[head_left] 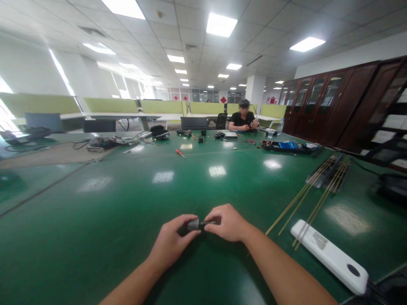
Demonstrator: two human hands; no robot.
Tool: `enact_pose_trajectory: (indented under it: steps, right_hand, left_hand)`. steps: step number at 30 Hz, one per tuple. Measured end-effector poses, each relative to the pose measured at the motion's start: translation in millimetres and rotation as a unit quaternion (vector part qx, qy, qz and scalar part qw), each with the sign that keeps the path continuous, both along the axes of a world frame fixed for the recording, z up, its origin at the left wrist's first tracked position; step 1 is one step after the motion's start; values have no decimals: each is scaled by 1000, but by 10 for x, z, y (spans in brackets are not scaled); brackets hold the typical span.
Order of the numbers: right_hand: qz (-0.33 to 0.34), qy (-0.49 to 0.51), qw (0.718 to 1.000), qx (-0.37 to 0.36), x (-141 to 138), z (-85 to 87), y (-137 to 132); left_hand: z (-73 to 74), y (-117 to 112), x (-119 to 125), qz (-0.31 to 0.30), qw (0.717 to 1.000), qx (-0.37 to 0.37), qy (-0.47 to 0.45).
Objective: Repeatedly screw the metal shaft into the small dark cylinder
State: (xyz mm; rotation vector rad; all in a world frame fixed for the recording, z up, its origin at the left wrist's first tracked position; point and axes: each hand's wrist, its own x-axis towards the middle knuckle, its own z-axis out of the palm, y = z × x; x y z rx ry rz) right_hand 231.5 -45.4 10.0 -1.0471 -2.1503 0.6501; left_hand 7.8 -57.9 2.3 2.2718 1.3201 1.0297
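Observation:
Low in the middle of the head view, my left hand is closed, with thumb and fingers round a small grey cylinder. A thin dark rod-like part stretches from the cylinder's right end. My right hand pinches this dark part between thumb and fingertips. Both pieces lie in one line, roughly level, just above the green tabletop. The fingers cover some of each piece, and I cannot tell what the object is.
To the right lie a long white device and several thin yellowish sticks. A red-handled screwdriver rests farther off. Across the table sits a person in a black shirt. A black tray with blue items stands back right, electronic parts back left.

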Motion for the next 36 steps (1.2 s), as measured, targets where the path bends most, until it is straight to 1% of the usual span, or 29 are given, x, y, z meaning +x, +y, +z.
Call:
enact_pose_trajectory:
  steps: [9,29,36]
  right_hand:
    - [-5,9,1000,-2,1,-38,11]
    - [-6,4,1000,9,22,1,5]
    - [-9,9,1000,7,33,-4,3]
  left_hand:
    - [-22,10,-7,-1,1000,10,5]
    - [-65,35,-36,-5,1000,12,3]
    - [-45,31,-34,-2,1000,13,0]
